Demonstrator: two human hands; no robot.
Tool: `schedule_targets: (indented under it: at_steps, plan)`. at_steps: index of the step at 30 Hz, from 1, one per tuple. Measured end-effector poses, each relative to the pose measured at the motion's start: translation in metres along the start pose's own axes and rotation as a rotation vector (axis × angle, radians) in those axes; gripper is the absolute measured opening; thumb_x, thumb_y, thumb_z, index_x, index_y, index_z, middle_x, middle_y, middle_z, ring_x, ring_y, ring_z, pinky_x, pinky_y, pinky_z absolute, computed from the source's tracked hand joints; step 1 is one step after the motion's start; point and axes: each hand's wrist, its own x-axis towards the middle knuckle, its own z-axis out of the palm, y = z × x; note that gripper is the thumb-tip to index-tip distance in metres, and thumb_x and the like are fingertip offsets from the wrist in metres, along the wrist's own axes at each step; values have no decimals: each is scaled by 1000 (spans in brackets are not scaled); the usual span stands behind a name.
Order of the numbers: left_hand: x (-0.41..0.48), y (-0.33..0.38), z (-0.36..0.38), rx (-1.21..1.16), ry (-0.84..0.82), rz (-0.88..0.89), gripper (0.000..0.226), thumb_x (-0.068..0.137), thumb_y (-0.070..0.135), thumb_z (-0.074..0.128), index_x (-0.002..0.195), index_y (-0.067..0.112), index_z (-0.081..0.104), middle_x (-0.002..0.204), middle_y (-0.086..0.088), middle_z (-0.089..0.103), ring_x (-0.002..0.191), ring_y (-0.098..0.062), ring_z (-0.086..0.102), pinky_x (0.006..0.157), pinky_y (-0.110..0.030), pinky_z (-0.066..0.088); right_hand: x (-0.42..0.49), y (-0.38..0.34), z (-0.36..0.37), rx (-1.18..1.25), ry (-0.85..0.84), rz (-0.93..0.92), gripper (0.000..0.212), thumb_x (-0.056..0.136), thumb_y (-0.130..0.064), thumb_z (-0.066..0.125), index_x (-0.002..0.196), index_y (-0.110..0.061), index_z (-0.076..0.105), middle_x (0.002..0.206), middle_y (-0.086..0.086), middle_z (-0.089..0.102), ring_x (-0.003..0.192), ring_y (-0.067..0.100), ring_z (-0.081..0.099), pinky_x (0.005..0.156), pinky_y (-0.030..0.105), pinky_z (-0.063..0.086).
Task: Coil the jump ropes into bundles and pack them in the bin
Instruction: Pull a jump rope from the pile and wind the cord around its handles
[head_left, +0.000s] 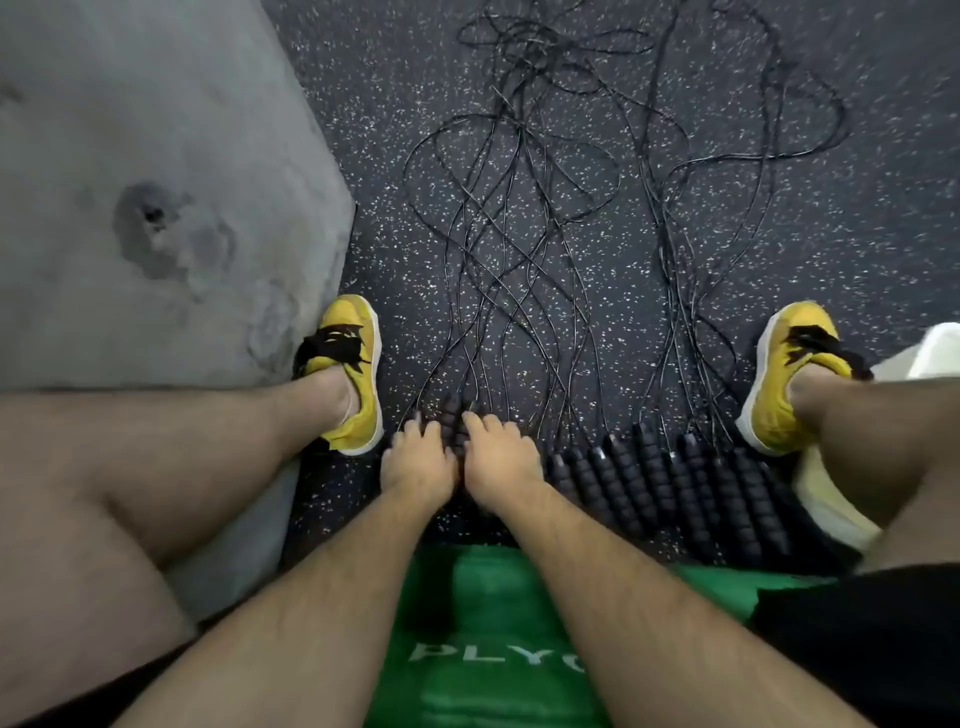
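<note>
Several black jump ropes (524, 218) lie stretched out on the speckled floor, their thin cords tangled toward the top. Their ribbed black handles (654, 467) form a row between my feet. My left hand (418, 460) and my right hand (501, 457) lie side by side on the leftmost handles (453, 415), fingers spread over them, with the handle tips showing between the hands. Whether a finger hooks under a handle is hidden. A white bin (930, 348) shows partly at the right edge, behind my right leg.
I sit on a green padded box (493, 623) with white lettering. My yellow shoes (353, 374) (789, 374) flank the handles. A grey mat (156, 182) fills the left side, its edge beside my left foot.
</note>
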Motion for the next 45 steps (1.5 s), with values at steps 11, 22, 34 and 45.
schedule_targets:
  at_steps: [11, 22, 34, 45]
  plan:
    - [36, -32, 42, -154, -262, -432, 79, 98, 30, 58, 157, 25, 5, 157, -17, 26, 137, -35, 42, 104, -48, 41, 29, -17, 29, 21, -135, -2, 53, 99, -29, 47, 149, -18, 32, 143, 7, 46, 130, 33, 42, 100, 46, 40]
    - [38, -24, 23, -466, -30, -449, 90, 71, 50, 81, 137, 9, 35, 140, -14, 47, 116, -40, 61, 90, -46, 54, 30, -18, 23, 101, -74, 42, 38, 100, -23, 42, 138, -17, 41, 136, 7, 51, 126, 33, 47, 98, 46, 41]
    - [-7, 15, -20, -1075, -86, -53, 63, 53, 35, 72, 109, 23, 46, 101, 0, 67, 90, -17, 65, 82, -39, 56, 39, 6, -40, 1054, 19, 449, 32, 91, -41, 65, 108, -14, 66, 99, -2, 70, 89, 17, 64, 74, 26, 44]
    - [-4, 47, -52, -1515, -276, -272, 55, 95, 57, 54, 88, 6, 72, 73, -14, 70, 64, -29, 66, 71, -45, 58, 8, 22, -74, 1394, -89, 435, 17, 64, -7, 56, 48, -13, 57, 63, 17, 52, 53, 24, 48, 59, 42, 47]
